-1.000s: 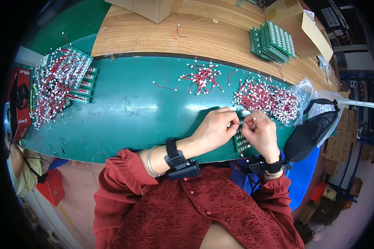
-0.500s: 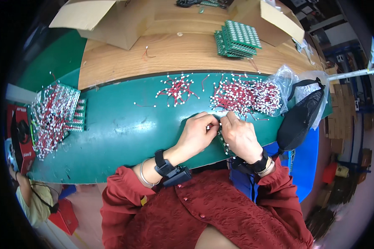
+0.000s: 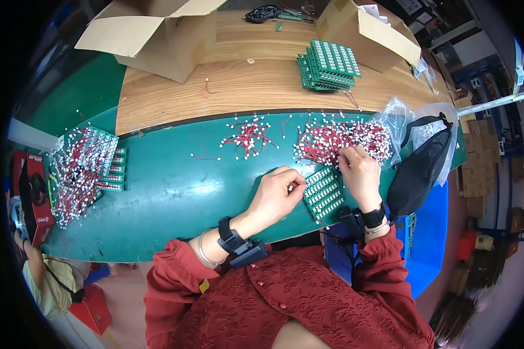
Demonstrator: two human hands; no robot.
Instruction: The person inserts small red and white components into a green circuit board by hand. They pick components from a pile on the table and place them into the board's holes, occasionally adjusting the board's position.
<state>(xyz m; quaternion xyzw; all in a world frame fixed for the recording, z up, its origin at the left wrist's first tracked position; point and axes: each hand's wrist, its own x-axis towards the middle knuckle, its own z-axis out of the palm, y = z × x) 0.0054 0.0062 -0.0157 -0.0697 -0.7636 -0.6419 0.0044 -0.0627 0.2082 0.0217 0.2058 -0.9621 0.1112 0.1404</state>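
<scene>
A green circuit board panel with rows of white parts lies on the green mat between my hands. My left hand is closed at the panel's left edge, with a small white connector end showing between thumb and fingers; the rest of that connector cable is hidden. On the other side, my right hand reaches past the panel with bent fingertips at the front of a pile of red cables with white connectors. What those fingertips pinch, if anything, cannot be made out. A smaller cluster of the same cables lies left of the pile.
Cable-covered boards lie at the mat's left end. Stacked green panels stand on the wooden table between two open cardboard boxes. Clear plastic bags and a black mesh pouch lie right, above a blue bin. Another person sits far left.
My right hand has moved off the panel, right and away from me, to the cable pile, uncovering the panel. My left hand stays at the panel's left edge. The view has shifted slightly.
</scene>
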